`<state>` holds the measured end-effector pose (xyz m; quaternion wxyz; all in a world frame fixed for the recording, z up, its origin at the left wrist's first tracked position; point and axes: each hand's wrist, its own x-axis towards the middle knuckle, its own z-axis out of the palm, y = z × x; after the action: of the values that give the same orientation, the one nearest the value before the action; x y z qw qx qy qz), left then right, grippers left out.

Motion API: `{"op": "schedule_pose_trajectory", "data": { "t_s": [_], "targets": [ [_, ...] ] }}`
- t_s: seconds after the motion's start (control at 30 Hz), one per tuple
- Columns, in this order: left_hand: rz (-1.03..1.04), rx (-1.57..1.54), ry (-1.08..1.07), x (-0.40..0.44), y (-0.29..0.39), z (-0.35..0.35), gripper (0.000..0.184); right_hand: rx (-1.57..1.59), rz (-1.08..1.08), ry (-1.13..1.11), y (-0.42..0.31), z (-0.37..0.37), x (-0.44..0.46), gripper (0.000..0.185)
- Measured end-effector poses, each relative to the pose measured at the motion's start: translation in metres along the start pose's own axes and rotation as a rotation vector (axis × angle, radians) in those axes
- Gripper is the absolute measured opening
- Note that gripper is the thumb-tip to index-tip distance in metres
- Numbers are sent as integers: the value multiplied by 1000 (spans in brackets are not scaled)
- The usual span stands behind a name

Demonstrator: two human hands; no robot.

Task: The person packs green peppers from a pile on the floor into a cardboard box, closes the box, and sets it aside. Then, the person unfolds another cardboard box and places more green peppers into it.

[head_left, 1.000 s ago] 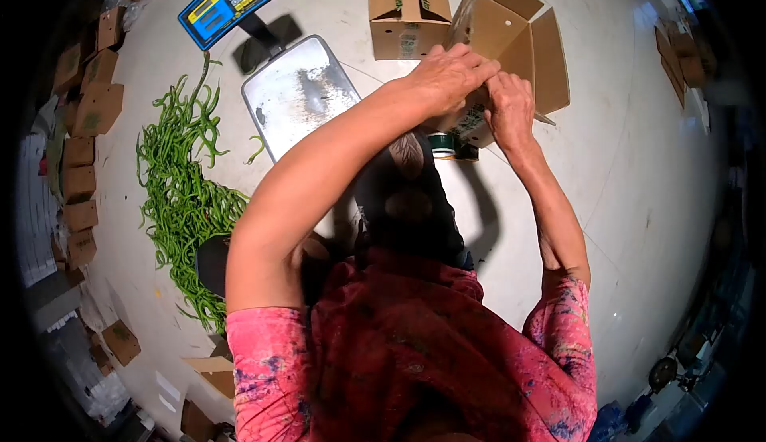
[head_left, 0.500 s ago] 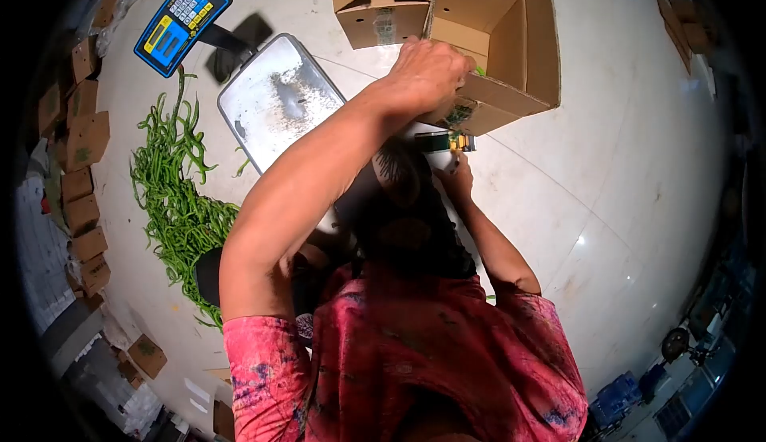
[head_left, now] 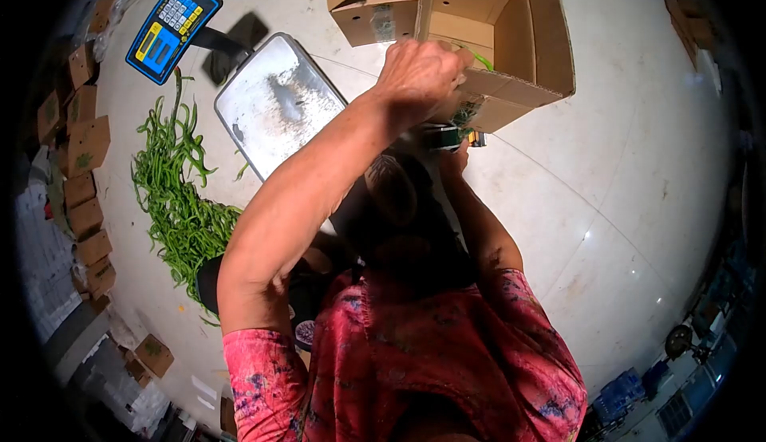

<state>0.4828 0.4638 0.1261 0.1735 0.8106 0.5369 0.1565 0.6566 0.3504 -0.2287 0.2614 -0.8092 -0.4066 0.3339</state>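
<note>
An open cardboard box stands on the floor ahead of me, its flaps up, with a bit of green pepper inside near the closest wall. My left hand is closed at the box's near left corner, its fingers curled over the edge. Below it, my right hand grips a tape dispenser with a dark roll and a yellow part, close against the box's near side. My palm and most fingers there are hidden or in shadow.
A platform scale with a blue keypad display stands at left. Beside it lies a long heap of green peppers. Another cardboard box holding green peppers is behind. Several cartons line the left edge.
The open box appears slightly larger and farther right. My right hand and the tape dispenser have turned and shifted a little along its near side. My left hand stays at the corner.
</note>
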Motion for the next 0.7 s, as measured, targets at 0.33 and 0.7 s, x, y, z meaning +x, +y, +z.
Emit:
{"op": "schedule_pose_trajectory", "data": {
  "t_s": [0.33, 0.7],
  "targets": [
    [9, -30, 71, -4, -2, -6, 17, 410, -69, -105, 101, 37, 54, 24],
    [-77, 70, -166, -8, 1, -8, 18, 474, -68, -531, 21, -99, -22, 37]
  ]
}}
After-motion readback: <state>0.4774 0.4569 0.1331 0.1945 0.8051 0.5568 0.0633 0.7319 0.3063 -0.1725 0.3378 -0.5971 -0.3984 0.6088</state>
